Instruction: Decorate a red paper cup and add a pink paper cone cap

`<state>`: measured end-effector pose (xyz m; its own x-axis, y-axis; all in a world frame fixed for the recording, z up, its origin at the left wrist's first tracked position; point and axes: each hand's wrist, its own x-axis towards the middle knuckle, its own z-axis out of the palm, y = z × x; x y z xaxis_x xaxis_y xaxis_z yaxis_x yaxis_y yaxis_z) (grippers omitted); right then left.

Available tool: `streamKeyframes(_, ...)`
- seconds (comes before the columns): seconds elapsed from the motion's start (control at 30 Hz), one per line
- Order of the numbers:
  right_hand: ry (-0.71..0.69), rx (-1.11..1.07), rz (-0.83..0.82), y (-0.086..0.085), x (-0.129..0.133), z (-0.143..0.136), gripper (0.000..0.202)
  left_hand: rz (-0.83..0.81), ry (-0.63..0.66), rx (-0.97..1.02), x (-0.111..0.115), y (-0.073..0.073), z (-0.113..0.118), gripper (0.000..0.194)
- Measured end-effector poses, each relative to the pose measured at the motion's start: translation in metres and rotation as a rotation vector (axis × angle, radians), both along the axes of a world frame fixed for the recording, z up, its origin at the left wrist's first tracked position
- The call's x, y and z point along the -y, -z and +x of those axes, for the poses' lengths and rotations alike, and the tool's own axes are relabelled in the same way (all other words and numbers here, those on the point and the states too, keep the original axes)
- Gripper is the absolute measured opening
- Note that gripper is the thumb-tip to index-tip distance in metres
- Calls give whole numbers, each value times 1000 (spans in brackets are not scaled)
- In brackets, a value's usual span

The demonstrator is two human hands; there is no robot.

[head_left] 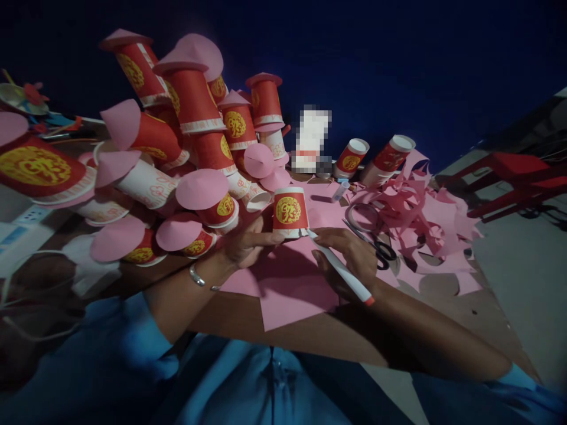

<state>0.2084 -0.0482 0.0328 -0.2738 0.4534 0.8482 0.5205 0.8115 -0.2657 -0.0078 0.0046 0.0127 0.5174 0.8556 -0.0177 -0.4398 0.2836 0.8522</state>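
Note:
A red paper cup [289, 211] with a yellow round emblem and a white band stands upside down over pink paper [296, 277]. My left hand [253, 239] grips it low on its left side, thumb on the white band. My right hand [349, 254] is closed around a white marker [343, 274] with a red end. The marker's tip meets the lower right edge of the cup. Scissors with dark handles [384, 254] lie just beyond my right hand, partly hidden by it.
On the left are piled several red and white cups with pink paper cone tops [201, 189]. Cut pink scraps [443, 224] heap up at the right. Two cups [351, 158] stand at the back, near a roll of tape [363, 217]. A red stool [509, 177] is beyond the table's right edge.

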Motion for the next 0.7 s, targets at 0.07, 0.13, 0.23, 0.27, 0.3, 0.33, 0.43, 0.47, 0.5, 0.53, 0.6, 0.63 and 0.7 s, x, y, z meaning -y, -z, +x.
streamKeyframes(0.07,-3,11,-6,2,1,0,24,-25,18,-14,1,0,0,76)
streamKeyframes(0.13,-26,26,-4,3,3,-1,26,-27,44,-51,2,0,-1,84)
streamKeyframes(0.23,-78,55,-6,5,5,-2,28,-12,69,-139,4,0,-1,95)
streamKeyframes(0.27,-94,64,-9,6,5,-2,28,-13,75,-162,4,0,-1,98)
streamKeyframes(0.3,-106,69,-11,5,5,-2,28,-16,83,-174,4,0,-2,99)
streamKeyframes(0.33,-116,74,-8,4,5,-3,28,-20,94,-179,3,0,-2,100)
streamKeyframes(0.43,-125,77,10,1,6,-3,27,-16,119,-167,3,3,-3,95)
streamKeyframes(0.47,-124,80,14,0,6,-3,26,-14,122,-160,3,4,-4,93)
streamKeyframes(0.5,-123,84,16,-2,6,-3,25,-11,124,-150,2,5,-4,92)
streamKeyframes(0.53,-125,88,16,-3,6,-3,24,-9,123,-140,2,7,-4,92)
streamKeyframes(0.6,-133,88,15,-3,6,-4,21,-2,125,-126,2,9,-5,92)
streamKeyframes(0.63,-139,87,12,-3,6,-4,19,2,125,-123,2,9,-5,92)
streamKeyframes(0.7,-151,82,2,-2,6,-5,16,8,126,-120,2,10,-5,92)
